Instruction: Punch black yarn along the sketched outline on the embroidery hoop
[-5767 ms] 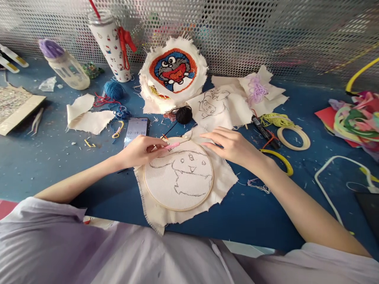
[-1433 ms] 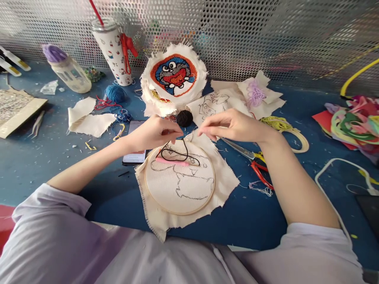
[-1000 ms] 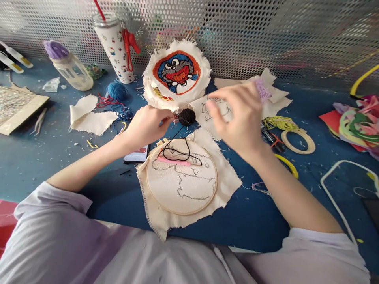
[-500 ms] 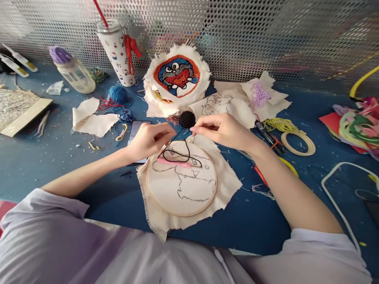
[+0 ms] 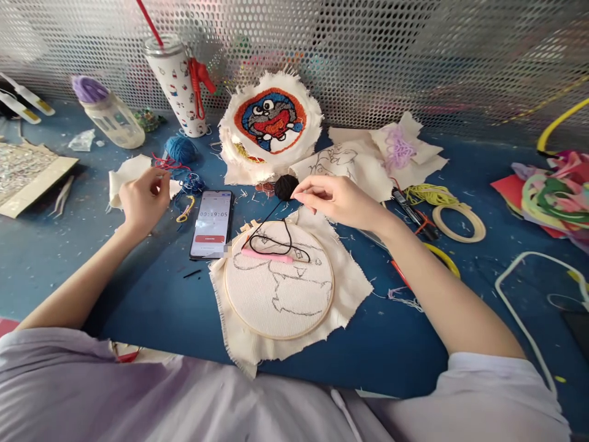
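- right hand [image 5: 343, 199] pinched shut on black yarn [image 5: 271, 233] just beside yarn ball [image 5: 286, 186]
- yarn loops over embroidery hoop [image 5: 278, 280], pink punch needle [image 5: 267, 255] lying on it
- left hand [image 5: 143, 199] loosely curled beside phone [image 5: 211, 223]; cannot tell if holding anything

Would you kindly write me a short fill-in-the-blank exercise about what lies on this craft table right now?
1. The pink tool lies on the cloth in the ____ hoop.
2. The right hand pinches beside the ball of ____ yarn.
3. The phone lies to the ____ of the hoop.
4. The left hand hovers by a cloth scrap, ____ of the phone.

Missing words: wooden; black; left; left
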The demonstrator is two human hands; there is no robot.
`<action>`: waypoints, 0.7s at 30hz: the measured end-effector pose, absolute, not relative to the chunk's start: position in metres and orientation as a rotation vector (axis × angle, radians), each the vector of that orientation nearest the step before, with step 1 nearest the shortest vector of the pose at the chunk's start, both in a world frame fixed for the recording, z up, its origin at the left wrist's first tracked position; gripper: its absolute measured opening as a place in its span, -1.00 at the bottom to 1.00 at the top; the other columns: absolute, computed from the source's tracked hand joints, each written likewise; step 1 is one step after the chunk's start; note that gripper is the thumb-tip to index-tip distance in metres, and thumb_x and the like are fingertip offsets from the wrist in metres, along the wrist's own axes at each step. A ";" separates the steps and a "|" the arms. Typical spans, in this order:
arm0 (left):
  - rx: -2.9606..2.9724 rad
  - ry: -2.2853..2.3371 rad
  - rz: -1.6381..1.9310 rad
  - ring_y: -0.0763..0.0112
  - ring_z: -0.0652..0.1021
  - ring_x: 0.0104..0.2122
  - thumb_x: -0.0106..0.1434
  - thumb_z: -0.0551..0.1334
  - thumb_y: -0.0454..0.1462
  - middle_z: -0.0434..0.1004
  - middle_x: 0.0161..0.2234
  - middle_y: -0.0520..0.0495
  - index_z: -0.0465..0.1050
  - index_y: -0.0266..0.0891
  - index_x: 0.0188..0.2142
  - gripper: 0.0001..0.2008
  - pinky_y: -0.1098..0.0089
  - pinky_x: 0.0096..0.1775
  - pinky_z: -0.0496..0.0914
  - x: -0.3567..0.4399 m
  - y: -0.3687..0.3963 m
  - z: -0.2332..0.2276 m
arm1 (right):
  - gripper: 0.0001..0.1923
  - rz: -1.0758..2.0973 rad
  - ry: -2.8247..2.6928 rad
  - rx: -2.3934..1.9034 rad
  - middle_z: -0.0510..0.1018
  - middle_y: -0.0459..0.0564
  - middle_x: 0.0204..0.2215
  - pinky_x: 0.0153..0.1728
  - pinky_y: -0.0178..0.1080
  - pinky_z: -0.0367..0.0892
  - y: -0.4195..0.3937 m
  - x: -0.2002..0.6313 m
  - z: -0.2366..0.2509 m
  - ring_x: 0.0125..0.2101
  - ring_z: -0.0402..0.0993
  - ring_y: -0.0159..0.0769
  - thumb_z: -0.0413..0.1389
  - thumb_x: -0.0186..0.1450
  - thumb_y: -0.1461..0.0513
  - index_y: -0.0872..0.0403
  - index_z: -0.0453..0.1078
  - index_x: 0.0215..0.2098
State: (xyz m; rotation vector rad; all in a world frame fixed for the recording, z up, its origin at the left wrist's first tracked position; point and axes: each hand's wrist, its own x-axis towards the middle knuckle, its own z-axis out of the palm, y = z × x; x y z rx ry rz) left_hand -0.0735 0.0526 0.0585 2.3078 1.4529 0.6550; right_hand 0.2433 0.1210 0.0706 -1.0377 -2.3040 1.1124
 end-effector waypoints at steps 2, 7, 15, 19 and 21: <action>2.295 1.526 0.650 0.28 0.53 -0.37 0.24 0.07 0.07 0.53 -0.57 0.10 0.50 0.06 -0.08 -0.62 0.34 -0.43 0.24 -0.074 0.047 0.055 | -0.70 1.106 -2.322 -1.042 0.42 -0.11 -0.53 -0.43 -0.24 0.17 0.121 0.244 0.073 -0.51 0.29 -0.38 0.09 0.30 0.01 0.07 0.43 -0.24; 2.224 1.977 0.672 0.23 0.47 -0.36 0.24 0.08 0.01 0.50 -0.53 0.09 0.51 0.11 -0.13 -0.68 0.36 -0.41 0.13 -0.103 0.040 0.040 | -0.71 1.092 -2.335 -1.050 0.38 -0.13 -0.58 -0.44 -0.24 0.15 0.122 0.247 0.074 -0.53 0.26 -0.39 0.09 0.31 0.02 0.09 0.43 -0.27; 2.133 2.388 0.431 0.22 0.43 -0.35 0.20 0.12 -0.19 0.47 -0.19 -0.07 0.31 -0.09 0.08 -0.57 0.36 -0.43 0.09 -0.116 0.042 0.035 | -0.71 1.222 -2.520 -1.041 0.46 -0.08 -0.53 -0.43 -0.25 0.18 0.121 0.251 0.084 -0.49 0.33 -0.38 0.09 0.30 0.05 0.11 0.46 -0.30; 2.353 2.276 0.552 0.21 0.47 -0.30 0.24 0.12 -0.25 0.42 -0.07 -0.22 0.28 -0.25 0.08 -0.59 0.30 -0.42 0.24 -0.084 0.036 0.043 | -0.75 1.253 -2.687 -0.967 0.53 -0.03 -0.45 -0.36 -0.24 0.23 0.121 0.249 0.081 -0.44 0.37 -0.36 0.09 0.29 0.10 0.11 0.47 -0.32; 2.568 1.867 0.577 0.26 0.49 -0.24 0.31 0.08 -0.24 0.43 -0.11 -0.22 0.34 -0.28 -0.01 -0.71 0.30 -0.31 0.37 -0.062 0.033 0.048 | -0.80 1.308 -2.727 -0.881 0.54 -0.03 -0.40 -0.34 -0.25 0.25 0.121 0.246 0.076 -0.42 0.37 -0.37 0.12 0.27 0.14 0.11 0.47 -0.30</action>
